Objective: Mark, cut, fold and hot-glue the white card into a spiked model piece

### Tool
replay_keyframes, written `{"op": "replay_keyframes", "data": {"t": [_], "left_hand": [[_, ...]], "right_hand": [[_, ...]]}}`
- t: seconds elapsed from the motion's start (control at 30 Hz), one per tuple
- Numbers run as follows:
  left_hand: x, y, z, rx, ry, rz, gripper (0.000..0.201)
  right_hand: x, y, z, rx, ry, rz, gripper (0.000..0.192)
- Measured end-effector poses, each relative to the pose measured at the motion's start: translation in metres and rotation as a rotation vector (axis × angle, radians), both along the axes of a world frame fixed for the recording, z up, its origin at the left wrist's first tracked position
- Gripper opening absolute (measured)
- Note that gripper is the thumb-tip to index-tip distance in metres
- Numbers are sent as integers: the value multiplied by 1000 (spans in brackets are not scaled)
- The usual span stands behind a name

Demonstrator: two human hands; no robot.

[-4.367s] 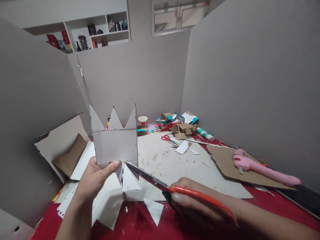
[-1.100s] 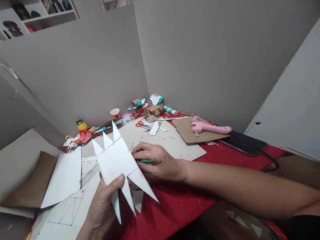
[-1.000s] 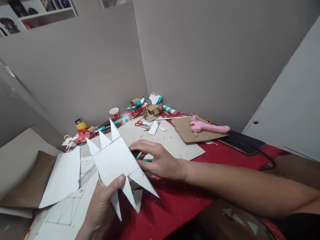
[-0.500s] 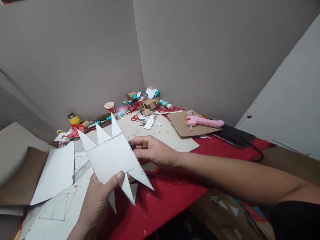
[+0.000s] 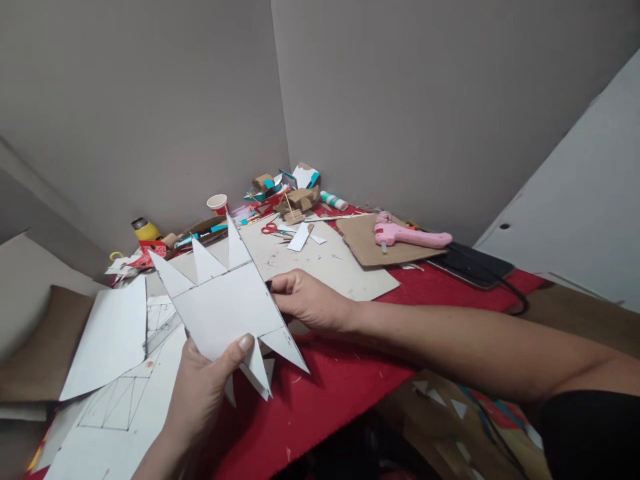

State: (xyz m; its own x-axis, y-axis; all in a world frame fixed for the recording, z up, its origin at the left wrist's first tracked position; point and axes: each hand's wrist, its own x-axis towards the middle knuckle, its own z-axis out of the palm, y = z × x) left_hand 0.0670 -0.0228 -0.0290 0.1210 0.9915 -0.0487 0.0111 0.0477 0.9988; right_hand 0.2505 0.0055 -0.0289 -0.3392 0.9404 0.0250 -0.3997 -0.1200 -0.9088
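Grey board walls [image 5: 150, 120] close in on my worktable from nine round to two o'clock, and the red-covered tabletop [image 5: 340, 387] runs out at a front edge near five o'clock, so the freest room is the bare red strip straight ahead of my right forearm. At twelve o'clock lies a big flat grey cardboard sheet [image 5: 325, 267], its surface mostly bare. At nine o'clock a white paper sheet with pencilled triangles [image 5: 115, 407] spreads under my left wrist, other white offcuts overlapping it. In the middle I hold up the white card cut-out with pointed spikes along two edges [image 5: 225, 307], tilted, spikes aimed to eleven and to five o'clock. My left hand [image 5: 203, 390] grips its lower edge, thumb pressed on the face; my right hand [image 5: 307, 301] pinches its right edge at three o'clock. A brown cardboard piece [image 5: 365, 243] at one o'clock carries a pink glue gun [image 5: 407, 235]. Small red-handled scissors [image 5: 270, 229] and a paper cup [image 5: 218, 203] sit far back near the clutter.
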Motion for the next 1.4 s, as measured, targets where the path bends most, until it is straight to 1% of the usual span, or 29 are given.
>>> {"op": "replay_keyframes", "data": {"t": [0.1, 0.17, 0.23, 0.3, 0.37, 0.43, 0.53, 0.6, 0.63, 0.7, 0.77, 0.8, 0.83, 0.87, 0.9, 0.97, 1.0, 1.07, 1.17, 1.23, 1.33, 1.4], "left_hand": [[3, 1, 0, -14, 14, 47, 48], [5, 1, 1, -20, 8, 44, 49], [5, 1, 2, -20, 24, 14, 44], [3, -1, 4, 35, 93, 10, 34], [1, -3, 7, 183, 192, 67, 22], [-1, -4, 12, 401, 255, 128, 14], [-7, -1, 18, 693, 339, 143, 10], [-12, 4, 20, 813, 418, 169, 11], [-15, 6, 20, 857, 452, 199, 13], [-22, 11, 19, 954, 471, 278, 15], [-29, 13, 17, 1092, 486, 337, 14], [-33, 14, 16, 1176, 524, 338, 15], [-37, 14, 15, 1268, 598, 309, 18], [-40, 13, 15, 1353, 683, 271, 21], [-43, 13, 15, 1425, 764, 236, 24], [-47, 11, 14, 1520, 861, 214, 25], [-48, 10, 13, 1547, 867, 229, 23], [-48, 8, 11, 1587, 848, 272, 22], [-46, 6, 8, 1612, 806, 363, 30], [-44, 5, 8, 1598, 779, 431, 35], [-38, 2, 10, 1556, 687, 530, 28], [-34, -1, 12, 1531, 607, 582, 24]], "right_hand": [[-3, 0, -5, -2, 9, -23, 33], [-5, 1, -8, -5, 13, -21, 33], [-5, 2, -10, -13, 11, -6, 32], [-2, 4, -9, -17, 1, 9, 32], [3, 6, -7, 7, -16, 20, 34], [12, 9, -1, 79, -60, 41, 33], [29, 15, 11, 254, -173, 125, 34], [38, 19, 17, 368, -232, 188, 40], [41, 21, 19, 413, -276, 197, 44], [45, 22, 19, 514, -499, 159, 49], [46, 18, 15, 620, -816, 93, 41], [47, 15, 11, 665, -944, 76, 32], [48, 11, 8, 689, -1013, 65, 25], [49, 6, 4, 709, -1086, 57, 23], [49, 1, 2, 762, -1240, 68, 24], [49, -5, -2, 820, -1415, 88, 27], [48, -6, -2, 831, -1481, 99, 27], [44, -4, 0, 799, -1555, 126, 27], [36, 5, 4, 726, -1631, 183, 30], [31, 10, 7, 704, -1661, 210, 33], [28, 11, 13, 700, -1704, 224, 28], [32, 9, 15, 720, -1724, 222, 26]]}}
